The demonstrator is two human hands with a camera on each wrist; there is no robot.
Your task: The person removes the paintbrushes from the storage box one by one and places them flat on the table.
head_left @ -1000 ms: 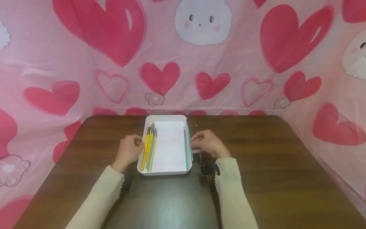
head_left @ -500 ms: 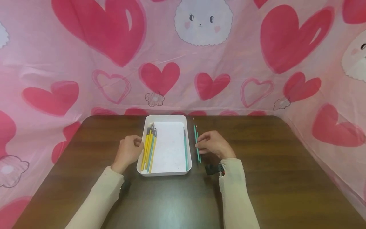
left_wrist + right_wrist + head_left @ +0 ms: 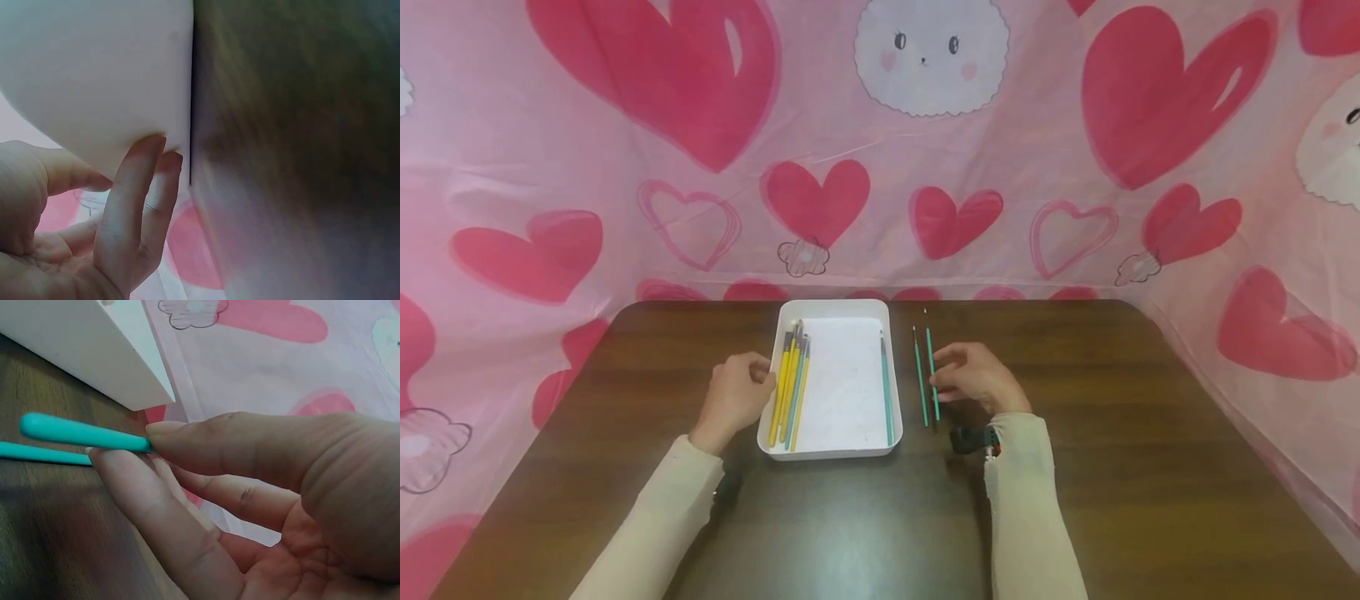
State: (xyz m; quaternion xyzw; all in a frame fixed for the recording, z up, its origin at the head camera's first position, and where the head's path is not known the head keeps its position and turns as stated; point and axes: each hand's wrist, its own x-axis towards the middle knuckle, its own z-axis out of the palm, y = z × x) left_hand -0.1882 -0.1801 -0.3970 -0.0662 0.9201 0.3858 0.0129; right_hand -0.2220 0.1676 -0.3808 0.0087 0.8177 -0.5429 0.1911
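Just right of the white tray (image 3: 842, 383), the right hand (image 3: 973, 375) pinches a teal-handled paintbrush (image 3: 931, 358) between thumb and fingertip, the other fingers loosely bent and gripping nothing else; it's close to the table (image 3: 835, 533), but whether it touches, I can't tell. Between that brush and the tray lies a second teal brush (image 3: 921, 383), and that's the danger spot: a slim, round handle could roll on release and knock its neighbour or cross it. So small a pinch might also let the brush pivot, dropping one end first. Over at the tray's left side, the left hand (image 3: 741, 396) has thumb and fingertips lightly pinching the wall. Any lift or tug there, I'd judge, could tip the tray and start its contents sliding: yellow-handled paintbrushes (image 3: 782, 392) and a blue-handled paintbrush (image 3: 795, 400) bunched along the tray's left wall, plus slim teal brushwork (image 3: 886, 389) along its right wall, one handle or two, hard to say. Lying apart from the bunch, that looks likelier to roll.
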